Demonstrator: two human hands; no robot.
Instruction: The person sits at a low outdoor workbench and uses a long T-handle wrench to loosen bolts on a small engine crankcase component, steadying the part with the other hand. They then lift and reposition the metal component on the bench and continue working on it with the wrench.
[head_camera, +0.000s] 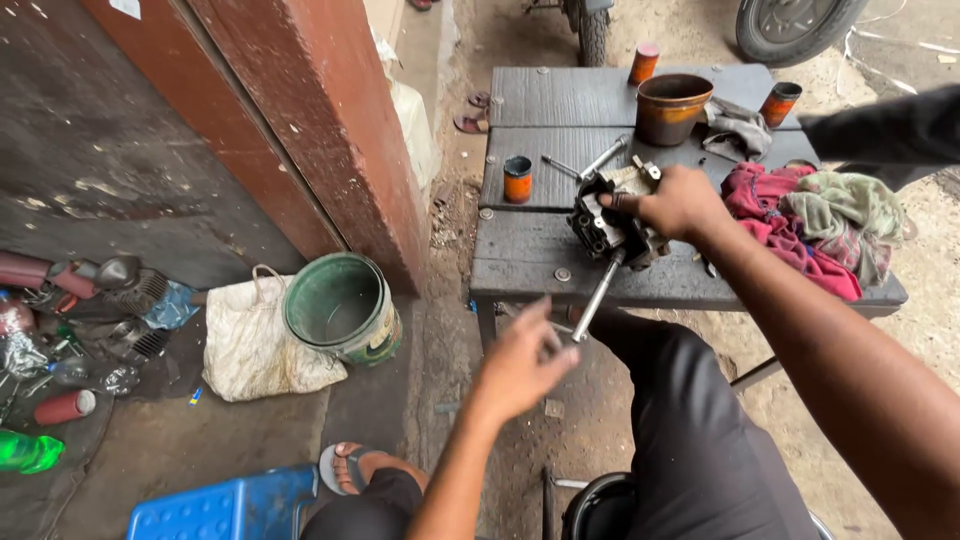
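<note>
Metal engine part (612, 228), dark and greasy, sits at the near edge of the dark wooden surface (520, 250), a steel rod (596, 298) sticking out toward the person. Left hand (520, 362), fingers loosely curled, holds nothing I can make out; it hovers just beside the rod's near tip. Right hand (678, 203) clamps over the part's top, likely steadying it. Further right, a rusty tin (671, 108) and a heap of rags (815, 220) lie within reach.

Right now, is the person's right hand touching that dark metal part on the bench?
Touching. The head view shows the right hand laid over the top of the dark metal part, fingers wrapped onto it, with no gap between them.
</note>
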